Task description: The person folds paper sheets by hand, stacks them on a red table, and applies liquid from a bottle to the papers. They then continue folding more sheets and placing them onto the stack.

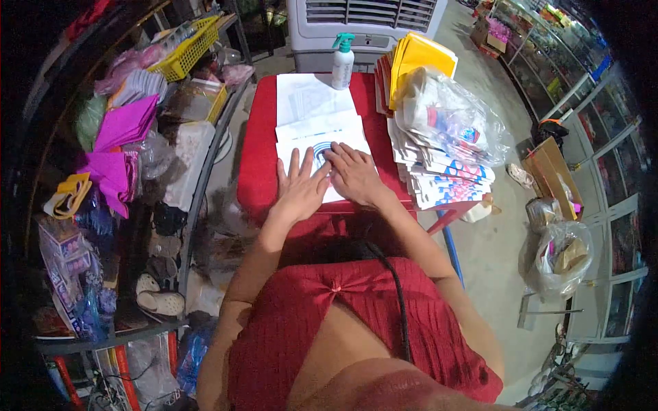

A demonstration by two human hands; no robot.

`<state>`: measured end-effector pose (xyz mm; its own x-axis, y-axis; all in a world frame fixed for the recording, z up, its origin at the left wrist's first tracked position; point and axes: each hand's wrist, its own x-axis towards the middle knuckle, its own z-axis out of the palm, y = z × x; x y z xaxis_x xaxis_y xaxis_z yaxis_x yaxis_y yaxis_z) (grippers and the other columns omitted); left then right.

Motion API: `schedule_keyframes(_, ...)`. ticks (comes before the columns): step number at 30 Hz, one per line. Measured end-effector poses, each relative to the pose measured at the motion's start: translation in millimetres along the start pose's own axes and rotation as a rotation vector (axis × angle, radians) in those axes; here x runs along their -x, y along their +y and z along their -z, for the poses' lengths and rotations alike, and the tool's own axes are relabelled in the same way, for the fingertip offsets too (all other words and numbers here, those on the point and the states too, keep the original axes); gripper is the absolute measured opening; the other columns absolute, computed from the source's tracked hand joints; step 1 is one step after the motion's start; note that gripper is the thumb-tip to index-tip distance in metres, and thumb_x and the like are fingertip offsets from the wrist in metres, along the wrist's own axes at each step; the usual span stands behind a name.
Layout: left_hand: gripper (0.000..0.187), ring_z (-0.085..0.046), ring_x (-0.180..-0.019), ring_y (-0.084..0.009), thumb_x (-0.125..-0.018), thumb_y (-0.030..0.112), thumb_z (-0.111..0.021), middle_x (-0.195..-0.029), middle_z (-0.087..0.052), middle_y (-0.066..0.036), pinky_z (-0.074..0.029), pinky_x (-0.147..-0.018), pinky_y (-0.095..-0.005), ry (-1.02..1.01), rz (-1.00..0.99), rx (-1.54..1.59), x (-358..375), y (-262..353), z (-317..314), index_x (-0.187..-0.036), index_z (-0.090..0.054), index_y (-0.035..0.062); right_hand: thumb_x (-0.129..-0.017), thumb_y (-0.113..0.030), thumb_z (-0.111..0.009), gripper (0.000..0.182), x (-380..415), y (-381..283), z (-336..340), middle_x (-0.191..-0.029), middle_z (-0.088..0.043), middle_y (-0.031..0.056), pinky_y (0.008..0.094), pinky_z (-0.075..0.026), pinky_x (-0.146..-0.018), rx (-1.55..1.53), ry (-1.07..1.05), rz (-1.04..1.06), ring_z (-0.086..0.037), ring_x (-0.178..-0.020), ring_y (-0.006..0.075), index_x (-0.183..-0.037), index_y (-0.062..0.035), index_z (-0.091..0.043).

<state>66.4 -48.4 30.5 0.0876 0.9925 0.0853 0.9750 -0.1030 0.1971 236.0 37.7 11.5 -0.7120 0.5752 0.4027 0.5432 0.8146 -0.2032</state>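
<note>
My left hand [302, 186] lies flat with spread fingers on a white printed sheet or flat bag [343, 131]. Beside it my right hand [356, 179] rests on the same piece, fingers stretched out and angled towards the left one. Between the hands a dark blue curved print shows in part; the hands cover the rest. Further back another white sheet [308, 96] lies under or behind the printed one. A white spray bottle [343, 65] with a green head stands upright at its far right corner. All this is on a red-topped table [257, 157].
Stacked white printed bags [445, 181], a clear plastic-wrapped bundle [452, 116] and yellow bags [425, 58] fill the table's right side. An air cooler [363, 41] stands behind. Left are crowded shelves with a yellow basket [188, 51]; right, an open carton [552, 175] and glass cabinets.
</note>
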Motion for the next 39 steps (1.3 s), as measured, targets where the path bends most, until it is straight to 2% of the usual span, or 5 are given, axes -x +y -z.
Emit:
schedule_keyframes(8, 0.048, -0.012, -0.145, -0.0452, -0.101, 0.041, -0.035, -0.157, -0.023, -0.021, -0.005, -0.112, -0.0678, 0.07, -0.033, -0.009, 0.8, -1.8, -1.3, -0.143, -0.045, 0.0203, -0.098, -0.037, -0.038, 0.06, 6.0, -5.0, 14.7, -0.155, -0.029, 0.0178, 0.0544, -0.015, -0.117, 0.095, -0.179, 0.005, -0.023, -0.145, 0.0335, -0.151, -0.0097, -0.027)
schedule_keyframes(14, 0.053, -0.01, -0.147, -0.0433, -0.102, 0.047, -0.034, -0.159, -0.017, -0.018, -0.004, -0.114, -0.0648, -0.024, -0.019, -0.021, 2.5, -3.3, 7.2, -0.15, -0.035, 0.0244, -0.102, -0.036, -0.035, 0.056, 15.7, -1.5, 31.8, -0.158, -0.026, 0.0096, 0.062, -0.025, -0.111, 0.023, -0.304, -0.114, -0.02, -0.147, 0.0281, -0.152, -0.0122, -0.026)
schedule_keyframes(24, 0.063, -0.008, -0.149, -0.0344, -0.099, 0.047, -0.042, -0.162, -0.014, -0.012, -0.005, -0.116, -0.0599, -0.231, -0.013, 0.037, 24.6, -76.3, 29.2, -0.153, -0.026, 0.019, -0.098, -0.02, -0.039, 0.052, 30.4, 28.7, 34.0, -0.153, -0.033, 0.0172, 0.0437, -0.031, -0.114, -0.255, -0.257, -0.197, -0.024, -0.144, 0.0381, -0.147, -0.0061, -0.031)
schedule_keyframes(29, 0.031, -0.045, -0.121, -0.0357, -0.092, 0.026, -0.06, -0.128, -0.051, -0.02, -0.03, -0.106, -0.0447, 0.162, -0.146, 0.184, -4.4, -84.2, 30.5, -0.116, -0.062, 0.0067, -0.095, -0.01, -0.042, 0.042, 32.8, 35.2, 24.3, -0.145, -0.042, 0.0227, 0.0438, -0.035, -0.111, -0.295, -0.103, -0.14, -0.035, -0.138, 0.0403, -0.136, -0.0022, -0.045)
schedule_keyframes(39, 0.04, -0.051, -0.113, -0.0333, -0.082, 0.021, -0.071, -0.118, -0.057, -0.016, -0.034, -0.094, -0.0484, 0.269, 0.059, 0.167, -48.1, -75.3, 22.9, -0.115, -0.057, 0.0041, -0.096, -0.013, -0.046, 0.035, 34.5, 27.9, 24.9, -0.143, -0.046, 0.0191, 0.0452, -0.04, -0.107, -0.272, -0.031, -0.176, -0.039, -0.136, 0.0377, -0.129, -0.0051, -0.05)
